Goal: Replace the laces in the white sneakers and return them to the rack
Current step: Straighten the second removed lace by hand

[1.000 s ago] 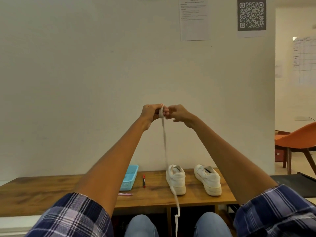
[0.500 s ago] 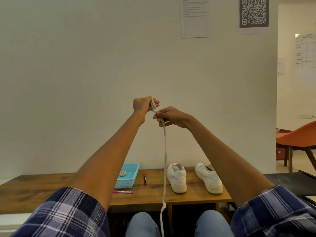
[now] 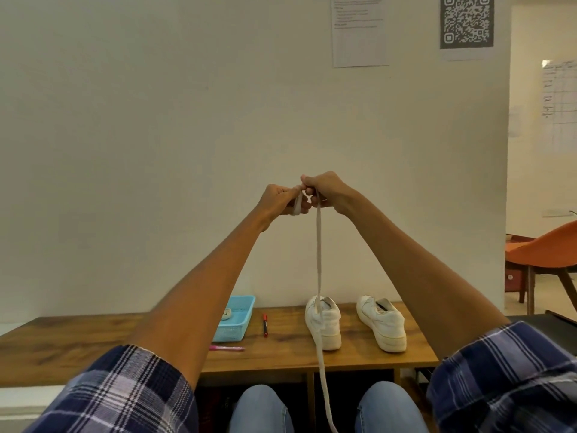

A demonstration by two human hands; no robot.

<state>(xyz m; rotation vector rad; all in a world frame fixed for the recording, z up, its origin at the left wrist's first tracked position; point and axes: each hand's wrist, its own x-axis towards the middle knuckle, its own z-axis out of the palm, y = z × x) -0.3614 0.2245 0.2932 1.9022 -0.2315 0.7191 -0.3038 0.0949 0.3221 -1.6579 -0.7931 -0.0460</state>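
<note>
**Winding a loose shoelace above two unlaced sneakers**

A person sits facing a wooden counter (image 3: 78, 342), both bare arms stretched forward and raised. The left hand (image 3: 282, 200) has its grip curled around a small bundle of white lace (image 3: 319, 260), apparently coiled round the fingers. The right hand (image 3: 324, 190), touching it, pinches the same lace just beside the bundle, likely feeding it on to keep the coil tidy. From there the lace hangs straight down past the counter's near edge, between the person's knees.

Two white sneakers (image 3: 324, 323) stand side by side on the counter, right of centre, toes towards the viewer, with no laces visible. To their left lie a red pen (image 3: 265, 325), a blue basket (image 3: 234, 320) holding a small pale bundle, possibly another lace, and a pink pen (image 3: 226, 348).
</note>
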